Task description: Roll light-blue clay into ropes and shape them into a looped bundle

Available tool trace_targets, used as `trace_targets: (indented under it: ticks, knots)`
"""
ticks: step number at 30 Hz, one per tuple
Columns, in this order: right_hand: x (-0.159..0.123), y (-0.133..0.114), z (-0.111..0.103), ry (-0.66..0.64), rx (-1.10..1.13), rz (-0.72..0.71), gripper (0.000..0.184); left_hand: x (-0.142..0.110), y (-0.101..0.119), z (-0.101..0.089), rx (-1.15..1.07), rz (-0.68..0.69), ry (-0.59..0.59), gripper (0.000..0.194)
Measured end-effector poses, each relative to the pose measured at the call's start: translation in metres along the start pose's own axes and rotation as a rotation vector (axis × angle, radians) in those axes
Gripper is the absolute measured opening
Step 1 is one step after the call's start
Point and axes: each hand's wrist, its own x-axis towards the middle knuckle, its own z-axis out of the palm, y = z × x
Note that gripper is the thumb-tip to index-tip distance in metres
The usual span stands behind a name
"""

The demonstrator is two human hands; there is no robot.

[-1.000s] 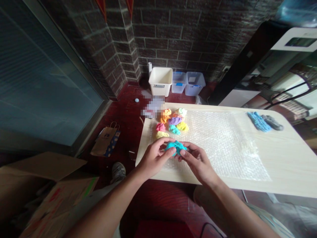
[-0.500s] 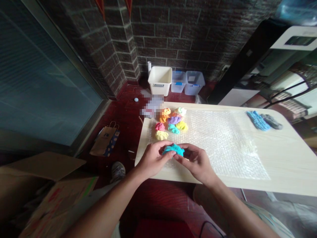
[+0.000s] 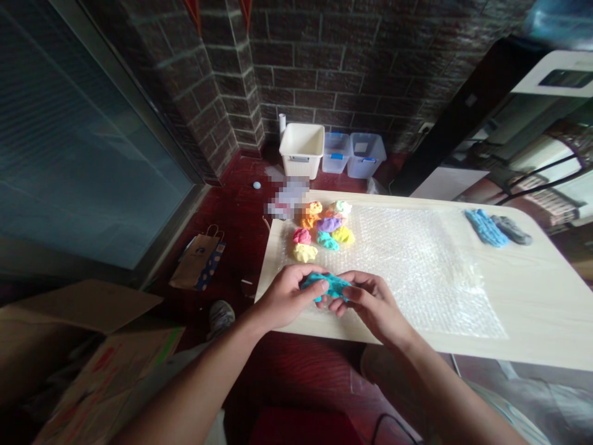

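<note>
A lump of teal modelling clay point(image 3: 331, 285) is stretched between my two hands above the near left part of the table. My left hand point(image 3: 288, 295) grips its left end, thumb on top. My right hand point(image 3: 370, 300) pinches the right end, with some fingers curled underneath. Just beyond them lie more soft lumps: a pale yellow lump point(image 3: 305, 252), a red lump point(image 3: 301, 236), a turquoise lump point(image 3: 327, 240), a bright yellow lump point(image 3: 343, 235), a purple lump point(image 3: 329, 224) and an orange lump point(image 3: 310, 217). A whitish-green lump point(image 3: 341, 208) sits at the back.
Bubble wrap point(image 3: 407, 266) covers much of the wooden table point(image 3: 546, 296). Blue and grey lumps point(image 3: 486, 227) rest at its far right. Beyond stand a cream bin point(image 3: 302, 151) and clear tubs point(image 3: 365, 156). A paper bag point(image 3: 194, 262) and a cardboard box point(image 3: 106, 371) are on the left.
The teal clay has become longer and flatter between my hands. My right hand has shifted slightly right, with its fingers now showing under the clay.
</note>
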Motion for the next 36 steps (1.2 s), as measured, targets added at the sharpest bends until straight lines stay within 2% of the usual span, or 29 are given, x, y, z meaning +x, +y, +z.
trace_targets:
  ticks: [4, 9, 13, 17, 22, 27, 33, 36]
  knots:
    - [-0.0013, -0.0015, -0.0008, -0.004, 0.145, 0.043, 0.020, 0.0017, 0.0017, 0.0012, -0.193, -0.034, -0.037, 0.032]
    - [-0.0015, -0.0037, 0.0006, -0.022, 0.196, 0.042, 0.011, 0.0017, -0.0011, 0.0011, -0.426, -0.081, -0.081, 0.029]
    - [-0.0017, -0.0047, 0.0025, -0.032, 0.205, 0.030, 0.012, 0.0010, 0.0006, 0.0002, -0.541, -0.129, -0.120, 0.025]
    - [-0.0012, -0.0043, 0.0016, -0.036, 0.181, 0.026, 0.013, 0.0014, 0.0029, 0.0008, -0.566, -0.151, -0.075, 0.024]
    - [0.0004, 0.0008, -0.0025, 0.070, 0.047, -0.037, 0.018, 0.0030, -0.0020, 0.0008, -0.490, -0.159, 0.038, 0.029]
    - [0.0016, 0.0024, -0.0022, 0.126, -0.095, -0.074, 0.029, 0.0028, -0.0051, -0.0013, -0.397, -0.171, 0.025, 0.038]
    - [0.0030, -0.0044, 0.0018, 0.101, 0.058, 0.004, 0.025, 0.0029, -0.0010, -0.0032, -0.582, -0.193, 0.036, 0.033]
    - [0.0057, -0.0045, -0.0035, 0.179, 0.148, 0.016, 0.023, 0.0044, 0.0028, -0.0070, -0.671, -0.166, 0.073, 0.030]
